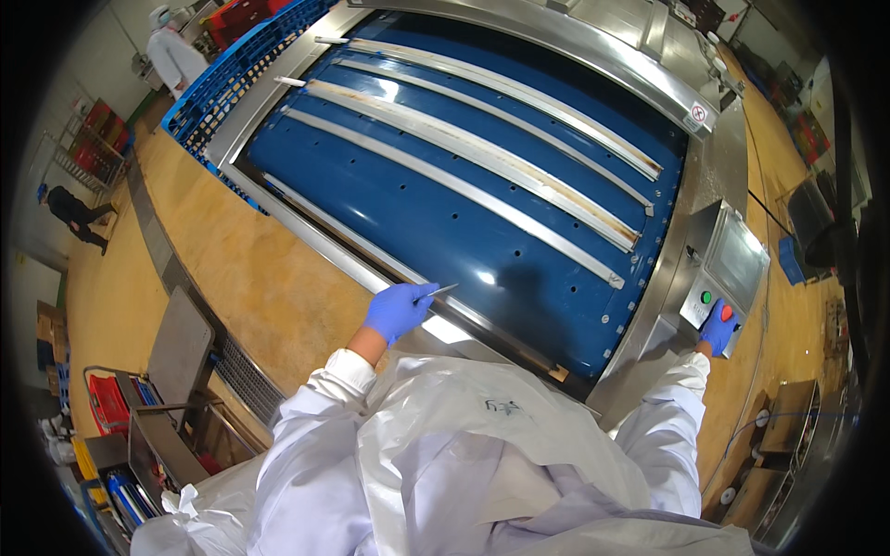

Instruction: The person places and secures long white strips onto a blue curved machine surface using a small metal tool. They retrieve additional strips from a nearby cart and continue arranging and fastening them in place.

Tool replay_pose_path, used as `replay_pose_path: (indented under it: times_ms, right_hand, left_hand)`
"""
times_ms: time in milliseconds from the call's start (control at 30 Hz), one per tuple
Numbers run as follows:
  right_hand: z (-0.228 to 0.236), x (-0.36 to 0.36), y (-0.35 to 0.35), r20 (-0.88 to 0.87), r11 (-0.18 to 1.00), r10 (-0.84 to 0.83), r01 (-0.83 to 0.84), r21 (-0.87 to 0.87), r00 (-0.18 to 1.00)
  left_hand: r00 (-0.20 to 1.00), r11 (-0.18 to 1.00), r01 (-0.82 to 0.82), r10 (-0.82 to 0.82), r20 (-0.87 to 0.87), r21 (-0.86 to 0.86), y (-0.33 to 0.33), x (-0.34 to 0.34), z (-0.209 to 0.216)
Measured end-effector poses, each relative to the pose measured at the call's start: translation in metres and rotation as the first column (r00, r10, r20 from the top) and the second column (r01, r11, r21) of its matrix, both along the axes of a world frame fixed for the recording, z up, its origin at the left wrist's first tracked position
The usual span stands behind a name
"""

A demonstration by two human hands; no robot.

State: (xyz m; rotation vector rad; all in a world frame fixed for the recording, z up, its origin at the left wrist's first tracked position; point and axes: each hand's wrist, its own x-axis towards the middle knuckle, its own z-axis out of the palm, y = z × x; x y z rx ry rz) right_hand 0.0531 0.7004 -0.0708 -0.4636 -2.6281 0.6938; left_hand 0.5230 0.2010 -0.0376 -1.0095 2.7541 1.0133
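Note:
My left hand [397, 313], in a blue glove, is closed on a small knife-like metal blade [443, 289]; its grip end is hidden in my fingers. The pointed end reaches over the near edge of a blue machine bed [436, 218]. On the far right, my gloved right hand [717, 332] lies against the metal control panel [709, 278], fingers apart beside the red button [727, 313]. Whether a finger presses it, I cannot tell. A green button [706, 297] sits just left of it. Several long metal strips [464, 153] run across the bed, some with brownish stains.
A blue plastic pallet [218, 104] stands upright at the machine's far left. Lower left are a metal cart [167, 445] and a floor drain grate [246, 378]. One person in white [173, 56] and another in dark clothes [79, 213] are at the left. Crates sit behind.

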Motion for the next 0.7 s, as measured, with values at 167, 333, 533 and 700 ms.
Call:
replay_pose_path:
  times_ms: [167, 333, 533, 700]
  right_hand:
    - [-0.008, 0.019, -0.007, -0.029, 0.992, -0.118, 0.117, -0.048, 0.993]
    - [0.011, 0.008, -0.014, -0.045, 0.999, -0.044, 0.043, -0.028, 0.998]
    - [-0.001, 0.004, 0.015, -0.126, 0.99, 0.098, -0.109, -0.085, 0.987]
    - [-0.013, -0.004, 0.023, -0.193, 0.957, 0.203, -0.236, -0.17, 0.96]
  left_hand:
    - [0.998, 0.999, -0.051, 0.05, 0.046, 0.011, 0.011, 0.039, -0.009]
    - [0.997, 0.999, -0.041, 0.041, -0.063, 0.007, 0.011, 0.042, -0.024]
    - [0.999, 0.992, 0.035, -0.036, 0.004, 0.124, 0.026, 0.012, -0.001]
    - [0.993, 0.992, 0.113, -0.11, -0.05, 0.058, 0.03, 0.002, -0.014]
